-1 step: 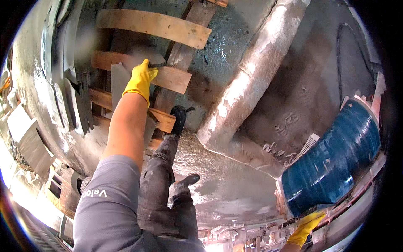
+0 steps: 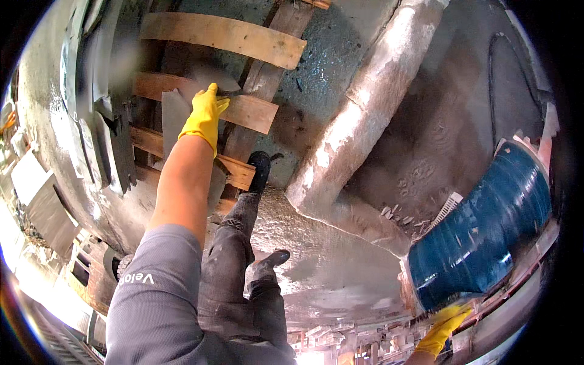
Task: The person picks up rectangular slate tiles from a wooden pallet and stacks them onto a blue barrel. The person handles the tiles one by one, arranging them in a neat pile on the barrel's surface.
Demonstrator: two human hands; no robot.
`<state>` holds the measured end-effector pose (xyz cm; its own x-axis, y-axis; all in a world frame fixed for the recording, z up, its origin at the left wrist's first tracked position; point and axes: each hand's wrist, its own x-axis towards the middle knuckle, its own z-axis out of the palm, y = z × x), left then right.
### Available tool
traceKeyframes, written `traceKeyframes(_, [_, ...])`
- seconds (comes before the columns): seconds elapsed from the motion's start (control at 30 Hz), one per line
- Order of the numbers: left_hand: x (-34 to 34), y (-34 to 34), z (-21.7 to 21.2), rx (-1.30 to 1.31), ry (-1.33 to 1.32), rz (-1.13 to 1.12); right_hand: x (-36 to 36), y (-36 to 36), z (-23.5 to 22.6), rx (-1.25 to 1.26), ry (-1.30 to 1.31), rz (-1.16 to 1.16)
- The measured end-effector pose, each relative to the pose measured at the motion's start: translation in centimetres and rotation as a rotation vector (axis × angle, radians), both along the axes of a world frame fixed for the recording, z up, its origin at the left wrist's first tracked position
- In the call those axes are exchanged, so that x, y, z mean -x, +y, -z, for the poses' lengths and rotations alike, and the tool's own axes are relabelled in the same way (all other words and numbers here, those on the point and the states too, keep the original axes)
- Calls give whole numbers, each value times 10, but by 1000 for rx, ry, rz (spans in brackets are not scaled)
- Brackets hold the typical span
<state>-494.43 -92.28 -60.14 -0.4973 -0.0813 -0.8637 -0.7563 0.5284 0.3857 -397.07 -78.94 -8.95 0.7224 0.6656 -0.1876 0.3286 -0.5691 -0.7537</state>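
My left hand (image 2: 207,114), in a yellow rubber glove, reaches over a pallet of brown wooden slats (image 2: 213,36). Its fingers are apart, close to the middle slat. Just beyond the fingertips lies a thin grey flat piece (image 2: 217,78); whether they touch cannot be made out. A second grey slab (image 2: 174,115) stands against the slats beside the wrist. Far to the lower right, my right hand (image 2: 447,328), in a matching glove, stretches its fingers beside the lower end of a large blue drum (image 2: 480,231). Motion smears part of that hand.
A thick, pale-coated pipe or beam (image 2: 371,85) crosses the middle and bends near the floor. Stacked grey sheets (image 2: 91,121) stand left of the pallet. My dark boot (image 2: 260,170) is beside the slats. Wood scraps (image 2: 328,334) lie at the bottom, and a white slotted strip (image 2: 446,207) leans by the drum.
The thin grey piece beyond my left hand has shifted slightly. The fingers of my right hand have moved a little and are more blurred. The rest looks the same.
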Motion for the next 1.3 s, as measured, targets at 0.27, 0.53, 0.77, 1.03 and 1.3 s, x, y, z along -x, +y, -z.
traceKeyframes(0.27, [-47, -29, -110, 265, 661, 1027, 23, -34, 29, -146, -101, 74])
traceKeyframes(0.53, [-106, -24, -359, -279, 831, 1041, 145, 18, 40, -298, -200, 216])
traceKeyframes(0.77, [-188, 81, -574, -724, 517, 778, 139, 11, 61, -248, -755, 227])
traceKeyframes(1.03, [-376, 222, -563, -973, -146, 736, 169, 26, 28, -201, -833, 286])
traceKeyframes(1.3, [-633, 309, -490, -906, -408, 1107, 170, 16, 27, -128, -668, 428])
